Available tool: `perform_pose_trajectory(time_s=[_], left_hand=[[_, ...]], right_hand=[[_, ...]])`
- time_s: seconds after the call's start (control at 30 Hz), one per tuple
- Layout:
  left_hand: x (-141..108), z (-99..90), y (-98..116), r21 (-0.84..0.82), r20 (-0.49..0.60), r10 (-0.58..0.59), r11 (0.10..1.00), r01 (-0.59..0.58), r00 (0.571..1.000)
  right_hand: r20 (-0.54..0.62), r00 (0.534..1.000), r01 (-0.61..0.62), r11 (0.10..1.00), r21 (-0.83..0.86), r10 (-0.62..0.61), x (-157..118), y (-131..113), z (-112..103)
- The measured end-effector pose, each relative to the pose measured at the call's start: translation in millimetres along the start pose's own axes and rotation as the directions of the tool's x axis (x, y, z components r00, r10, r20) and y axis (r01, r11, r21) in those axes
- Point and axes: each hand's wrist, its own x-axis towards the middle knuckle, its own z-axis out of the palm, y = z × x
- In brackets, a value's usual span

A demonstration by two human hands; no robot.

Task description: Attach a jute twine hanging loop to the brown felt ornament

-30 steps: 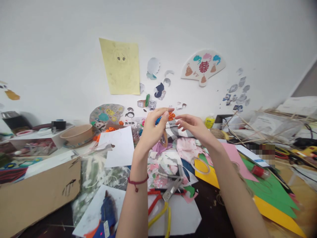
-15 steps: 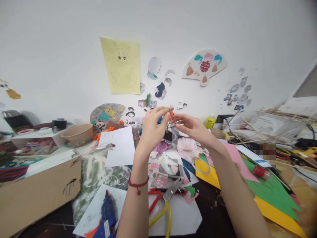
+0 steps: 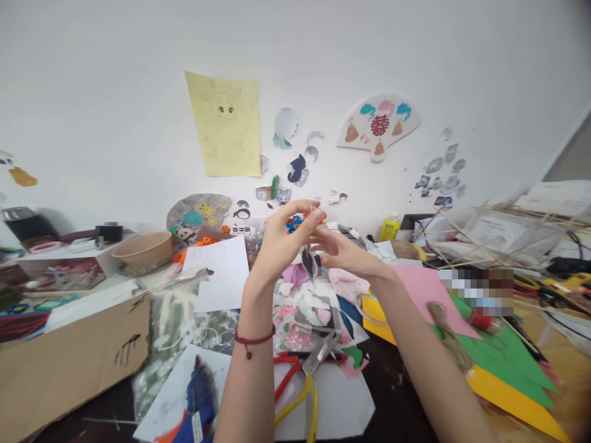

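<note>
My left hand (image 3: 286,240) is raised over the middle of the table, thumb and fingertips pinched on a thin string. Below that pinch hangs a small dark, pointed piece with a pale edge (image 3: 308,263). Close by on the right, my right hand (image 3: 344,253) has its fingers half curled and its thumb apart from them, near the hanging piece; whether it touches the piece I cannot tell. Behind the hands are small blue (image 3: 294,223) and orange items, partly hidden. Beneath lie a purple cloth (image 3: 295,274) and a clear bag of paper scraps (image 3: 307,307).
Red-and-yellow-handled pliers (image 3: 307,381) lie in front, with a blue glue gun (image 3: 199,394) to their left. Cardboard (image 3: 69,363) covers the left side. Coloured paper (image 3: 512,363), a twine bundle (image 3: 447,335) and thin sticks (image 3: 443,237) are at right.
My right hand has moved left and slightly down, closer to the left hand. The dark piece now shows more clearly below my left fingers. My left hand stays raised in its pinch.
</note>
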Motion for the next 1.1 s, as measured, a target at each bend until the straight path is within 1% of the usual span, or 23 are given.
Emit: perform_pose_trajectory(time_s=[0.07,0.1,0.17,0.27,0.37,0.5,0.63,0.77,0.97,1.1], left_hand=[[-1.3,-3.3,-0.1,-0.089,0.030,-0.038,0.995,0.040,0.999],[-1.9,-5.4,-0.2,-0.109,0.046,-0.043,0.993,0.047,0.998],[-3.0,-10.0,0.1,-0.099,0.084,-0.034,0.994,0.042,0.996],[-4.1,-15.9,1.7,-0.016,0.123,-0.022,1.000,0.024,0.992],[-4.9,-18.3,3.3,0.060,0.122,-0.013,0.998,0.005,0.992],[-5.5,-17.5,2.3,0.110,0.144,-0.016,0.994,0.001,0.989],[-5.1,-15.5,-1.0,0.132,0.157,-0.051,0.991,0.030,0.986],[-4.0,-14.1,-2.6,0.163,0.174,-0.045,0.986,0.016,0.984],[-3.9,-14.9,-4.9,0.171,0.162,-0.046,0.985,0.018,0.986],[-3.4,-15.6,-7.3,0.169,0.125,-0.045,0.985,0.023,0.991]], right_hand=[[0.062,0.998,-0.012,0.995,0.100,0.006,3.1,8.0,1.8],[0.086,0.996,-0.029,0.992,0.125,0.018,4.2,9.7,3.0],[0.099,0.994,-0.067,0.990,0.123,0.055,4.9,8.5,5.3],[0.068,0.994,-0.093,0.994,0.058,0.089,3.6,1.0,6.4],[0.051,0.996,-0.070,0.997,0.023,0.068,1.7,-6.5,5.2],[-0.011,0.999,-0.040,0.999,-0.011,0.039,1.1,-14.0,7.1],[-0.020,0.999,-0.030,0.995,-0.098,0.028,2.3,-20.3,15.2],[-0.058,0.997,-0.067,0.985,-0.157,0.058,2.6,-22.8,21.8],[-0.129,0.987,-0.120,0.979,-0.166,0.099,1.0,-22.5,22.0],[-0.172,0.981,-0.121,0.974,-0.192,0.088,1.1,-21.7,19.9]])
